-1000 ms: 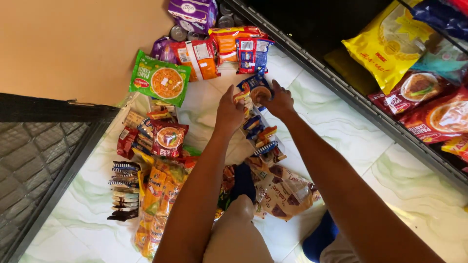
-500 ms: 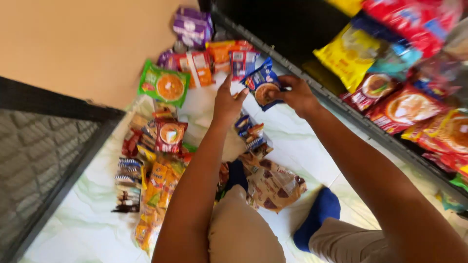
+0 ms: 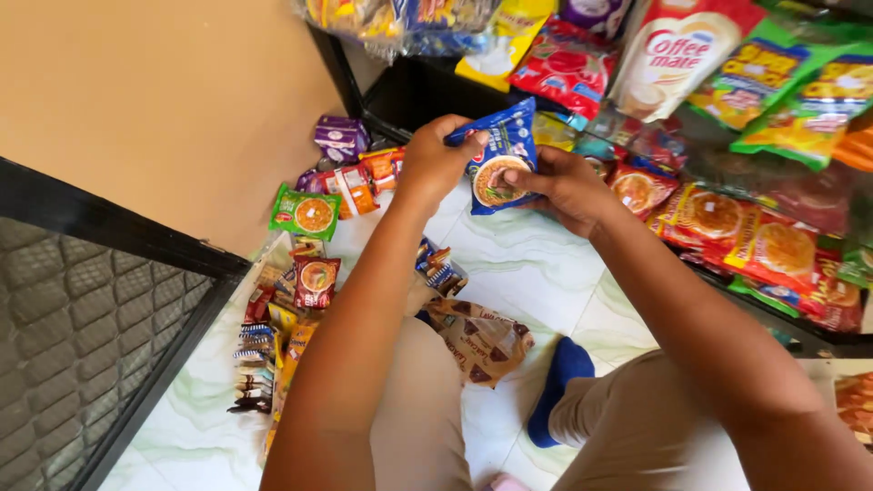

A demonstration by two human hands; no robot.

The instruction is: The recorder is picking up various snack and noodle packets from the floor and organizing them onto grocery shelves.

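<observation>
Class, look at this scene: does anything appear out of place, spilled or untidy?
Yes. Snack packets lie scattered on the tiled floor beside the shelf instead of on it. Both hands hold a blue packet, which looks undamaged.

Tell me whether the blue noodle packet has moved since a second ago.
Yes. The blue noodle packet rose off the packets on the floor toward the black shelf, held by both hands.

Noodle packet (image 3: 503, 164) held above the floor (image 3: 536, 273), between left hand (image 3: 435, 164) on its left and right hand (image 3: 568, 186) on its right. Snack packets (image 3: 300, 273) lie in a row on the floor along its left edge, beside the wall (image 3: 164, 109). Shelf (image 3: 764, 245) of packets along the right edge. Bag (image 3: 482, 341) lies on the floor between the person's legs.
</observation>
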